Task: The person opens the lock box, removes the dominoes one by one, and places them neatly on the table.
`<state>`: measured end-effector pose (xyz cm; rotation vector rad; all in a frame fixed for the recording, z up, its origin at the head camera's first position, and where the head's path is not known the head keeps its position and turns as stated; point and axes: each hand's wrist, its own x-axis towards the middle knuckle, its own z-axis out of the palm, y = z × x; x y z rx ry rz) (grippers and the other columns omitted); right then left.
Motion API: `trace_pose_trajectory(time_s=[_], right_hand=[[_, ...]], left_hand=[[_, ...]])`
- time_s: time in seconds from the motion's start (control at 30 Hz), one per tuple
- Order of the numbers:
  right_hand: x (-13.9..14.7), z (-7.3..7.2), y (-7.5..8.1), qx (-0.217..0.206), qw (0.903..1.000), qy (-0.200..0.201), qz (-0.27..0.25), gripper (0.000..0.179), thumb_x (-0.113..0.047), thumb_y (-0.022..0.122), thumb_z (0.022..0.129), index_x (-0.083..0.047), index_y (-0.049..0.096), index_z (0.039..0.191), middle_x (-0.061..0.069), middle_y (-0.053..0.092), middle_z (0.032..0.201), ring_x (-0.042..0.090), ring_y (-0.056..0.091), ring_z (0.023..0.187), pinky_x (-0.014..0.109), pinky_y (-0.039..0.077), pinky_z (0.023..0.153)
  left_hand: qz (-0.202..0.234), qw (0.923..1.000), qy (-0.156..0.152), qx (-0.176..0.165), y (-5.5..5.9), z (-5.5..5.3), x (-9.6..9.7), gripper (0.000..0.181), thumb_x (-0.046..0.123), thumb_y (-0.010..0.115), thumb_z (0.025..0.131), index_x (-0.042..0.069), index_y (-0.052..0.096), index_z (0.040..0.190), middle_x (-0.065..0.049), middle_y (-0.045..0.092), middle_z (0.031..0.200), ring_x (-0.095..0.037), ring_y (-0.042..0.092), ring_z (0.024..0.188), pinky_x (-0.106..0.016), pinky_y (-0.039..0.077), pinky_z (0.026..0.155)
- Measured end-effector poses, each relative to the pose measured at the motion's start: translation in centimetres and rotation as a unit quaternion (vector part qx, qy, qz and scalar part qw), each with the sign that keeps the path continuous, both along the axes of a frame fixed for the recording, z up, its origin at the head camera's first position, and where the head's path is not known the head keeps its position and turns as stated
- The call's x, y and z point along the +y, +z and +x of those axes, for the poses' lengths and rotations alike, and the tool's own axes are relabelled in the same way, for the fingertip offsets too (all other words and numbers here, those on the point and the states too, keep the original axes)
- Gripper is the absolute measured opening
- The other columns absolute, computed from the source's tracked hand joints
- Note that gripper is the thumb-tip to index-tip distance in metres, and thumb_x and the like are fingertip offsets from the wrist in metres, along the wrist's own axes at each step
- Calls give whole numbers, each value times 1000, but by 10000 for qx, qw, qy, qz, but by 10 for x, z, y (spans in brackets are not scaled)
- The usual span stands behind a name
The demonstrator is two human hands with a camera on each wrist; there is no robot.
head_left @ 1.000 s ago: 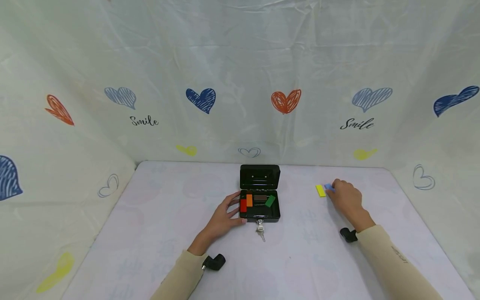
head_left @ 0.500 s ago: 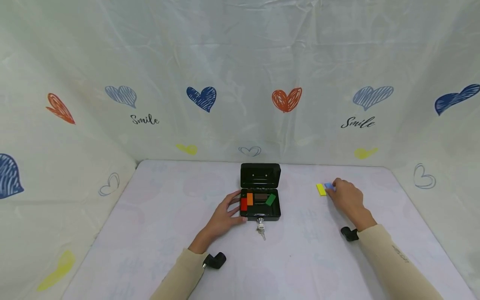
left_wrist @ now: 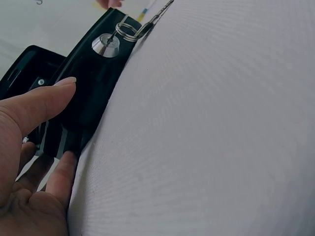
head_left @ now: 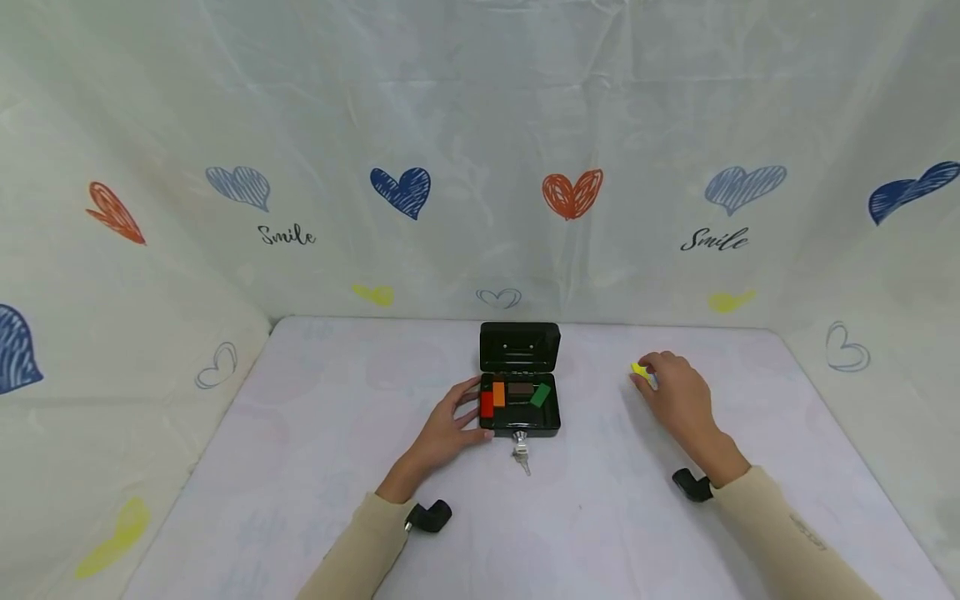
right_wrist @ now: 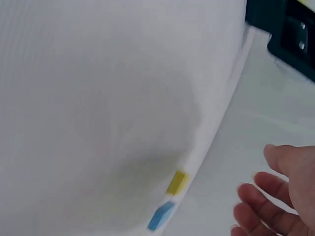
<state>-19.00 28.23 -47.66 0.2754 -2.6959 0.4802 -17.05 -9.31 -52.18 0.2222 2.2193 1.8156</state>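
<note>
The black cash box [head_left: 557, 408] stands with its lid [head_left: 519, 335] raised. Red [head_left: 487, 405], orange [head_left: 498, 394], brown [head_left: 521, 388] and green [head_left: 540, 395] blocks lie inside it. My left hand [head_left: 442, 433] holds the box's left end, thumb at the front corner, fingers along the side. Keys [head_left: 521, 457] hang from the front lock [left_wrist: 106, 45]. My right hand [head_left: 678, 400] is over a yellow block [head_left: 639, 369], partly covering it in the head view. In the right wrist view the yellow block and a blue block [right_wrist: 161, 216] lie on the table, apart from the spread thumb and fingers.
A white-covered table [head_left: 337, 392] lies under everything. Behind it and at both sides hangs a pale curtain [head_left: 480, 100] printed with hearts. A small black camera mount [head_left: 430, 517] is on the left wrist and a similar camera mount [head_left: 692, 485] on the right.
My right hand has left the blue block and shifted slightly left, over the yellow block. My left hand stays at the cash box; the head view has tilted a little.
</note>
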Motion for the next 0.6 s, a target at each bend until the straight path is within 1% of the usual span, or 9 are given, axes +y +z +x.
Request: trace_pose_trajectory(time_s=[0.1,0.2,0.3,0.5,0.6], right_hand=[[-16,5,1,324,9988,367,29,26,-9,85,88,3,72,107,18,72,95,37,67,83,49,59,63],[-30,9,2,451,9960,773,55,27,-9,86,87,2,73,107,14,72,98,35,67,86,48,59,66],[-43,10,3,395,9930,1115,51,28,-10,87,87,0,73,108,13,73,101,33,68,90,47,61,72],[-65,8,1,206,9858,1652,205,31,-15,88,87,-5,73,112,8,74,109,28,69,101,44,64,86],[-74,7,-1,252,9803,1925,369,33,-15,90,86,-6,73,112,6,73,111,27,69,103,43,64,88]], left_hand=[[-5,10000,13,-12,0,0,0,94,-5,83,86,18,37,164,-19,37,165,-43,46,147,-47,49,116],[-40,10000,29,-38,-1,0,-1,94,-4,84,86,18,37,164,-20,38,165,-44,47,146,-47,50,115],[-66,10000,46,-51,-2,-1,-1,94,-3,84,86,19,37,164,-20,38,165,-45,48,145,-48,50,115],[-53,10000,45,-56,-2,-2,0,94,-3,84,86,19,37,164,-19,37,165,-42,47,147,-47,48,116],[-41,10000,50,-72,-3,-3,0,95,-3,85,85,19,37,164,-18,37,166,-42,47,147,-46,49,116]])
